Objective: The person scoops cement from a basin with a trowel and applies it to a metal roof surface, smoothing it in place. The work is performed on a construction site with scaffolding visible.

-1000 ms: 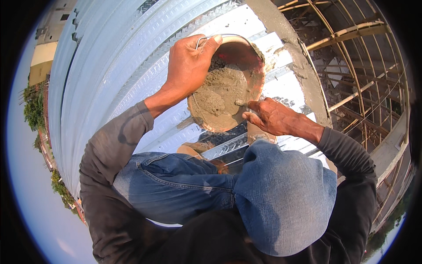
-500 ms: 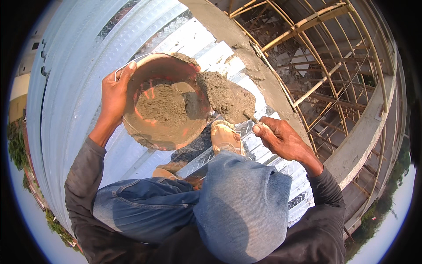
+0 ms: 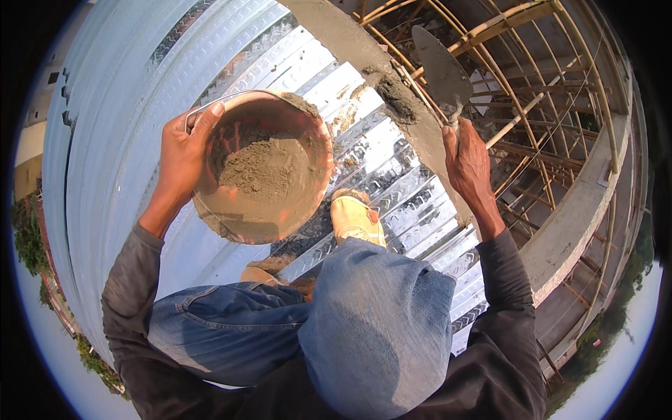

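My left hand [image 3: 183, 150] grips the rim of a mortar-smeared bucket [image 3: 318, 189], tilted so its mouth faces me. Grey wet mortar [image 3: 260, 168] lies inside it, and a thin wire handle runs along the rim by my thumb. Over to the right, my right hand [image 3: 467, 157] is closed around the handle of a trowel [image 3: 441, 70]. Its broad pointed blade is coated in mortar and extends out over the edge strip. A lump of mortar [image 3: 397, 98] sits on the mortar-covered strip [image 3: 336, 35], just left of the blade.
Ribbed metal decking [image 3: 126, 140] spreads under me, splashed with mortar. Beyond the strip on the right is a drop with bamboo scaffolding [image 3: 518, 112] and a concrete beam [image 3: 570, 245]. My bent knee [image 3: 378, 315] and a tan boot [image 3: 355, 218] are between my arms.
My right hand has swung the trowel from beside the bucket up and right, past the strip. The load on the blade is gone; a lump now lies on the strip.
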Demonstrator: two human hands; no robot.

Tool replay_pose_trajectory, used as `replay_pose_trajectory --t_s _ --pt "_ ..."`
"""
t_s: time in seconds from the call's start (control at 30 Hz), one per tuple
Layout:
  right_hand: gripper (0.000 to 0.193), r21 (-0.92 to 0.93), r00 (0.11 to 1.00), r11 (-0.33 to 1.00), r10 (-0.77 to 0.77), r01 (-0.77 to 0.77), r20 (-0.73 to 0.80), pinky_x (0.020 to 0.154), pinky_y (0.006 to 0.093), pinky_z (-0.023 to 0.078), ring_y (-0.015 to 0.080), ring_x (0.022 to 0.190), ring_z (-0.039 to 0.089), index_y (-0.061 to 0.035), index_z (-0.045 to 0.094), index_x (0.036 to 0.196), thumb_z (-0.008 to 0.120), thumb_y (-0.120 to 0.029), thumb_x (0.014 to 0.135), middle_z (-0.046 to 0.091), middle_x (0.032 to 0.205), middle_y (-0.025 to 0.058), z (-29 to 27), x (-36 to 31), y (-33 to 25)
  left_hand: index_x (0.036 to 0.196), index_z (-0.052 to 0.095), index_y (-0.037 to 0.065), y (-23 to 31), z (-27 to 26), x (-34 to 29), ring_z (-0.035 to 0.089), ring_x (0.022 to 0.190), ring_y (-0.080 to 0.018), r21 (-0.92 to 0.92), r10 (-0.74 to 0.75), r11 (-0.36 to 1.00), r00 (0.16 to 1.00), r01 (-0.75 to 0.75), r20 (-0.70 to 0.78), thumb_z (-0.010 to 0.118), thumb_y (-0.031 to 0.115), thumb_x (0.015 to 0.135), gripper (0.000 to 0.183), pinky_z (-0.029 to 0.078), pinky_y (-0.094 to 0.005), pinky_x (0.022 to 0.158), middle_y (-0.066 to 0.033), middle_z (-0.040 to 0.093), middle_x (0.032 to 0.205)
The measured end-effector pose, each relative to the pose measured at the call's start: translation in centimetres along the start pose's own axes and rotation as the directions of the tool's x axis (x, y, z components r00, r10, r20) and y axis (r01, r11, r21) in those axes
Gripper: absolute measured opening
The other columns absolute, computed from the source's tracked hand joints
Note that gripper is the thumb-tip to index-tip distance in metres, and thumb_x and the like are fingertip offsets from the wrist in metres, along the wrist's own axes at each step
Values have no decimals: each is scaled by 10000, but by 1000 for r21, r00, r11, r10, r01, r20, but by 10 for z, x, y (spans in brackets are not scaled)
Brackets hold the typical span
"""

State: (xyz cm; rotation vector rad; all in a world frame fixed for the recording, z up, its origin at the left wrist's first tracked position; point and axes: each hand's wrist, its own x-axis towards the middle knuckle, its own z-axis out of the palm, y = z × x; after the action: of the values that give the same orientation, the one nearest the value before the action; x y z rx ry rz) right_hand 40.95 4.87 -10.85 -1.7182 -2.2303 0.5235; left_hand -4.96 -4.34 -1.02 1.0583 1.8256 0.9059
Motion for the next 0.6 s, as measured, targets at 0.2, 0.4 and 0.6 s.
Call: replay_pose_trajectory --t_s 0.2,0.4,0.6 --pt "474 -48 855 998 -3 33 519 827 614 524 501 870 716 40 653 1074 525 -411 1141 702 853 320 14 64 33 1087 797 -4 -12 -12 12 613 732 -58 6 -73 997 996 73 -49 732 450 1078 459 507 -270 673 3 731 874" --pt "555 -73 815 982 -104 176 570 826 609 548 510 879 731 79 707 918 562 -419 1118 732 878 327 40 92 62 1087 793 -2 2 -4 20 613 705 -58 -41 -159 987 987 158 -36 747 442 1067 446 496 -260 642 1 731 866" --pt "562 -42 735 990 -73 137 674 823 592 570 537 899 744 110 726 926 639 -424 1076 732 899 370 40 95 69 1112 788 -14 5 1 26 635 732 -78 -8 -150 989 988 150 -41 758 452 1054 471 514 -270 662 -22 736 887"
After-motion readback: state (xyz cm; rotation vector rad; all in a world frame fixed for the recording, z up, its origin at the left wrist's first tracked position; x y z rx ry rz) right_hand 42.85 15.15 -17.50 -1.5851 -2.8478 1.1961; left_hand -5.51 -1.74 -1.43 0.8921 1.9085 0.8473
